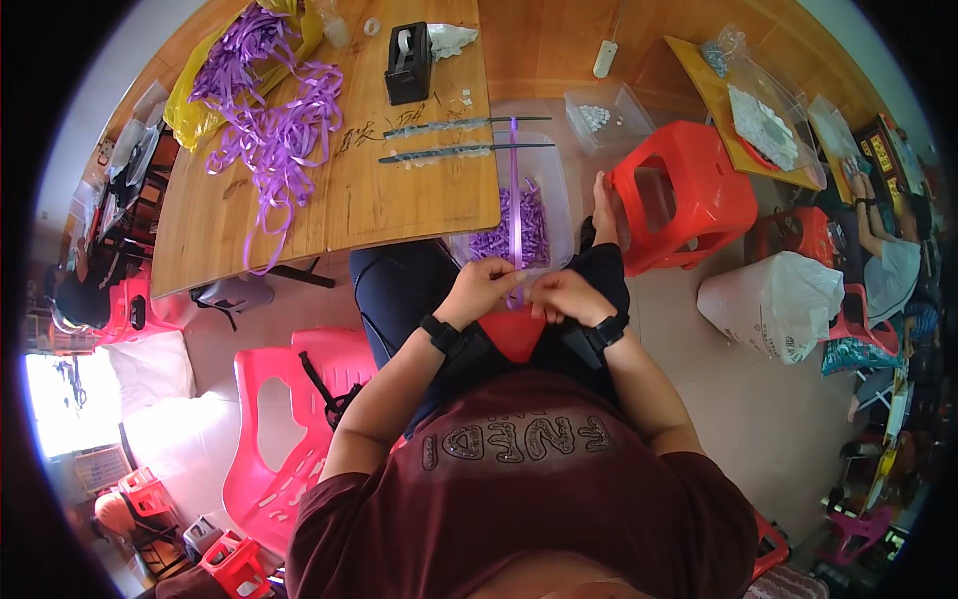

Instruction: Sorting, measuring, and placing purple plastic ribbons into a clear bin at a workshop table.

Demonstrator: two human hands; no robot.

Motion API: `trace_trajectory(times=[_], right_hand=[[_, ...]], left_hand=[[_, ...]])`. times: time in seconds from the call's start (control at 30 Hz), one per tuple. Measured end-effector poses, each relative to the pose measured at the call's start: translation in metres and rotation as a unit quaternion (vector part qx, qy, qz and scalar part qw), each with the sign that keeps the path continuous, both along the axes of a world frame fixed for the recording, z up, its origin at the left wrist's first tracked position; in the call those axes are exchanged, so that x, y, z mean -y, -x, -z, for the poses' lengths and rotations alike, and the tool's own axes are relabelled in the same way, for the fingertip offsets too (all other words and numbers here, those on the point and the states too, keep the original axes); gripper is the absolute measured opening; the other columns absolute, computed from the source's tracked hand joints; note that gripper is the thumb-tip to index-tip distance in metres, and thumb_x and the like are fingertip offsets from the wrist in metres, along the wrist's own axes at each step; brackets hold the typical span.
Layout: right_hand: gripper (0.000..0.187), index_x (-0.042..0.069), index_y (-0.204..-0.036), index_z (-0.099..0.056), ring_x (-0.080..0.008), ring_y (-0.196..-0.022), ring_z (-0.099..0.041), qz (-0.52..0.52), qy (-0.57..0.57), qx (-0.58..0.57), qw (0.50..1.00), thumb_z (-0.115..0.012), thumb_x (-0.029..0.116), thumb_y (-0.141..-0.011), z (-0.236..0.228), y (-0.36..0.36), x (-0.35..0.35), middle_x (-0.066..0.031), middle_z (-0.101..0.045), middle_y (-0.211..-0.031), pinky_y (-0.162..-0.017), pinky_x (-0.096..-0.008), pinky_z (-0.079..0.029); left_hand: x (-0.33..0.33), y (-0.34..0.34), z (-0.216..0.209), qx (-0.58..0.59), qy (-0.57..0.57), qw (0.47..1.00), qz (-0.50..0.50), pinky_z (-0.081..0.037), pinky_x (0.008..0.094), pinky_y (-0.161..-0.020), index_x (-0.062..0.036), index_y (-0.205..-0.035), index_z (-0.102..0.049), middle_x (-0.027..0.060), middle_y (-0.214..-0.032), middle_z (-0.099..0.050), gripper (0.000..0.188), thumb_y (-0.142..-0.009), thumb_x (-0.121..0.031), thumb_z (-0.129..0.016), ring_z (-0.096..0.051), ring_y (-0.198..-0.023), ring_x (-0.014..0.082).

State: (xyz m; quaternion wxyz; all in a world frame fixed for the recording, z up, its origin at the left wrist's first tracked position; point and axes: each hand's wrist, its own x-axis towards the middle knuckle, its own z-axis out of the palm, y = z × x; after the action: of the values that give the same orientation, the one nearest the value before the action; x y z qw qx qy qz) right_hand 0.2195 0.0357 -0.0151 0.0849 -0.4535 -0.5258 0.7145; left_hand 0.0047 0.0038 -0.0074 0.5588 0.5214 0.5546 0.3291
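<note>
A shiny purple ribbon [515, 200] runs taut from the ends of two thin dark rods toward my lap. My left hand [484, 290] pinches it near its lower end. Close beside, my right hand [571, 297] has its fingertips drawn together at the ribbon's end; what they hold is too small to make out. The upper rod [454, 126] and the lower rod [454, 152] are taped to the table and stick out past its right edge. Below the ribbon, a clear plastic bin [560, 190] holds many short purple ribbon pieces [499, 243].
On the wooden table [399, 210] lie a heap of loose purple ribbon [279, 130], a yellow bag [190, 105] and a black tape dispenser [408, 65]. A red stool [689, 195] and white sack [773, 304] stand right; a pink chair [254, 439] is left. Other people sit far right.
</note>
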Motion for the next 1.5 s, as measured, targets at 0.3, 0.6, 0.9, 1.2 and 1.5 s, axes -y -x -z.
trace_trajectory(times=[0.3, 0.6, 0.9, 1.2, 1.5], right_hand=[[0.023, 0.001, -0.108, -0.067, -0.0039, -0.069, -0.057, 0.198, -0.18, -0.157, 0.951, -0.068, 0.02, -0.095, -0.053, 0.053, -0.075, 0.0025, -0.065, -0.084, -0.061, -0.0182, -0.045], [0.024, 0.003, -0.101, -0.071, -0.0054, -0.068, -0.058, 0.253, -0.104, -0.22, 0.936, -0.069, 0.027, -0.094, -0.063, 0.073, -0.111, 0.0006, -0.069, -0.083, -0.06, -0.0205, -0.044], [0.03, 0.002, -0.102, -0.071, -0.0067, -0.067, -0.061, 0.229, -0.14, -0.175, 0.947, -0.065, 0.031, -0.097, -0.06, 0.072, -0.105, -0.0028, -0.07, -0.081, -0.059, -0.0194, -0.044], [0.024, 0.003, -0.104, -0.07, -0.0045, -0.065, -0.056, 0.221, -0.287, -0.122, 0.924, -0.063, 0.025, -0.099, -0.111, 0.051, -0.082, 0.0005, -0.064, -0.075, -0.062, -0.0192, -0.044], [0.036, 0.012, -0.106, -0.075, -0.0209, -0.06, -0.056, -0.016, -0.762, -0.031, 0.647, -0.068, -0.005, -0.075, -0.181, 0.034, -0.097, -0.006, -0.059, -0.068, -0.057, -0.0329, -0.048]], left_hand=[[0.011, -0.009, -0.008, -0.002, -0.006, 1.0, 0.005, -0.05, 0.0277, -0.057, 0.0007, -0.092, -0.072, 0.0064, -0.067, -0.066, 0.027, -0.096, -0.025, -0.065, -0.063, -0.06, 0.0115], [0.015, -0.002, -0.025, 0.157, 0.06, 0.985, 0.037, -0.048, 0.0218, -0.066, -0.0018, -0.094, -0.071, 0.001, -0.08, -0.068, 0.026, -0.1, -0.025, -0.06, -0.06, -0.07, 0.0064], [0.03, -0.002, -0.051, 0.12, -0.089, 0.982, 0.114, -0.05, 0.0271, -0.069, 0.0006, -0.095, -0.07, 0.0055, -0.083, -0.069, 0.02, -0.097, -0.018, -0.063, -0.063, -0.074, 0.014], [0.047, 0.017, -0.157, 0.057, -0.309, 0.93, 0.191, -0.053, 0.0334, -0.071, 0.0012, -0.108, -0.07, 0.0134, -0.093, -0.069, 0.024, -0.087, -0.01, -0.073, -0.067, -0.078, 0.0238], [-0.001, 0.029, -0.216, 0.056, -0.361, 0.913, 0.183, -0.053, 0.0258, -0.062, 0.0036, -0.118, -0.062, 0.0115, -0.098, -0.068, 0.035, -0.085, -0.003, -0.072, -0.066, -0.072, 0.0169]])
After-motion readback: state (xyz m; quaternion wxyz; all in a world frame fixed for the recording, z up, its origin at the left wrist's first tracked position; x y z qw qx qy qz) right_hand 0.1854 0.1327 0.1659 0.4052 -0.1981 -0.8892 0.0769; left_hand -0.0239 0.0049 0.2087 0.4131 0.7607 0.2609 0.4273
